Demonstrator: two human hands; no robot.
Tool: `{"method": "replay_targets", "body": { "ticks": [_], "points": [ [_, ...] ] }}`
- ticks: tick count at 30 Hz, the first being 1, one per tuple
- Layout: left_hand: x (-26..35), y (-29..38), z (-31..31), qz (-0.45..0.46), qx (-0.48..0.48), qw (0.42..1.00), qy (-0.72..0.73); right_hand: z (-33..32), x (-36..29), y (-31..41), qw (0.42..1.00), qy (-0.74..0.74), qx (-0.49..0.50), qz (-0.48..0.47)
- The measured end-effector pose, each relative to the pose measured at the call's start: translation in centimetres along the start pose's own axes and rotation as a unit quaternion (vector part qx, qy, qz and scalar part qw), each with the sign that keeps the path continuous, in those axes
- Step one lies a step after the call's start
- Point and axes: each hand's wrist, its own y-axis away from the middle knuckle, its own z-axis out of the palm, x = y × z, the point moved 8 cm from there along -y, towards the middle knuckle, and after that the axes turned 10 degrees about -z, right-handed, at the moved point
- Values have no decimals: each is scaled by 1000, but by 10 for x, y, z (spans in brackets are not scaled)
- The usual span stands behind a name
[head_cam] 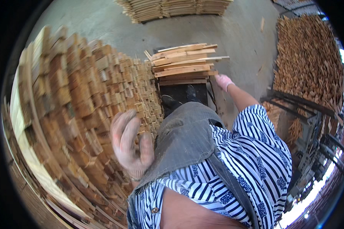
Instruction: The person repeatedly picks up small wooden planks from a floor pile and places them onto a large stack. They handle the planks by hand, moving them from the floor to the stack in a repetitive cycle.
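My left hand (132, 140), in a pale knitted glove with a pinkish tint, is raised in front of a tall stack of sawn wooden boards (83, 94). Its fingers are apart and slightly bent, with nothing in them. My right hand (225, 82), also gloved, reaches forward to the right end of a loose pile of wooden slats (186, 58). It meets the end of the nearest slat (199, 73); its fingertips are blurred, so a grip cannot be made out. The slats lie crosswise and uneven on a low dark stand (183, 90) before me.
Another stack of boards (177, 8) stands across the concrete floor (240, 40). To the right is a large pile of thin wood pieces (308, 63) beside a dark metal frame (301, 104). A wood scrap (262, 24) lies on the floor. My shoes (172, 101) are at the stand.
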Motion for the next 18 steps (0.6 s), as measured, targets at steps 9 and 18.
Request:
{"method": "replay_targets", "body": {
  "ticks": [9,18],
  "points": [
    [-198,52,265,-551,-179,651,491,98,7,98,895,-360,-107,242],
    [-329,144,424,-744,-155,468,452,70,83,-57,970,-211,10,116]
  ]
}}
